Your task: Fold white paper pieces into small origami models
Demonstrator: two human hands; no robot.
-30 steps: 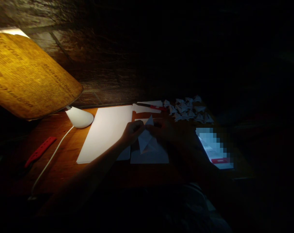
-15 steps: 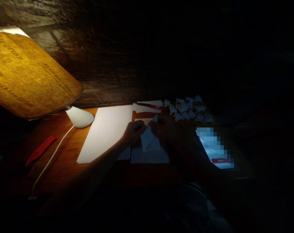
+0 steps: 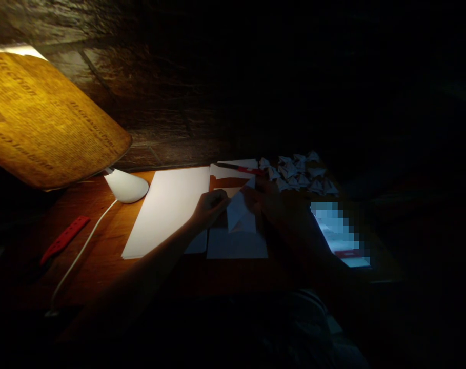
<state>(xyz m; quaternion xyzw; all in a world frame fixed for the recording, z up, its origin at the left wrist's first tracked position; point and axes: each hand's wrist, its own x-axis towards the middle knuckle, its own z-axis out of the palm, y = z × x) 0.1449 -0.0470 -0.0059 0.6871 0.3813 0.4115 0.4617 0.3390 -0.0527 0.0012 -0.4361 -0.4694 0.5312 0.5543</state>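
A partly folded sheet of white paper with a pointed top is held up between my hands, over the loose sheets on the desk. My left hand is closed, its fingertips at the paper's left edge. In deep shadow, my right hand grips the paper from the right side; most of its fingers are hard to make out. Beneath the folded piece lies a flat white sheet. Several small folded paper shapes sit grouped behind my right hand.
A stack of white paper lies left of my hands. Behind it are a red-and-black knife-like tool and paper pieces. A lit lamp, its white cord, a red tool and a glowing screen are also on the desk.
The folded paper has moved slightly up and to the right with my right hand. My left hand has shifted a little to the left relative to the paper, toward its edge.
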